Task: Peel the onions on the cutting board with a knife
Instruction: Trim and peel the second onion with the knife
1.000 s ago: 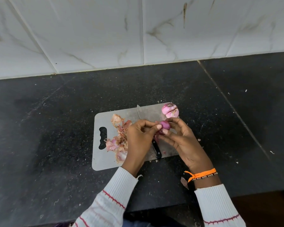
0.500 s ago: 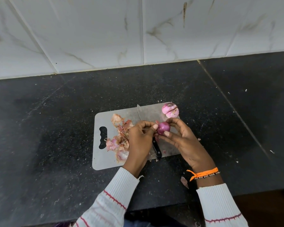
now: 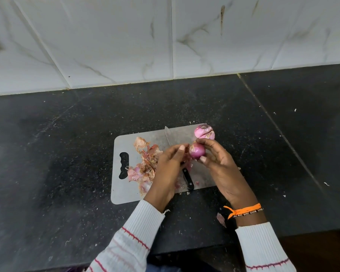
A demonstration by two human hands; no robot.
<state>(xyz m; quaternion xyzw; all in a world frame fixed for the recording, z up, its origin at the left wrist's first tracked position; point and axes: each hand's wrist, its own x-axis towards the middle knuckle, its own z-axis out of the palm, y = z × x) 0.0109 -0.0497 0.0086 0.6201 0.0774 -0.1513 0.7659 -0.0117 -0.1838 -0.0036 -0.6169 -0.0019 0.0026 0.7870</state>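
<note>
A small red onion (image 3: 197, 152) is held above the cutting board (image 3: 124, 191), clamped between the thumb and curled fingers of the right hand (image 3: 219, 163). The left hand (image 3: 170, 165) is brought up against the onion's left side with its fingertips together at the skin; whether a flap of skin is actually pinched cannot be told. The knife (image 3: 187, 178) is left lying on the board beneath the hands, blade pointing away, handle toward the person.

The step in hand is judged to be the stripping of the last skin by the fingers. It is best done with the onion turned slowly in the right hand while loose skin is pulled toward the root end, so that flesh is not torn. The peelings (image 3: 143, 165) are piled on the board's left part, and new scraps are best dropped there. A second onion (image 3: 204, 131), already pale and peeled-looking, is set at the board's far right corner, just beyond the held one. The blade below should be minded when the hands are lowered.
</note>
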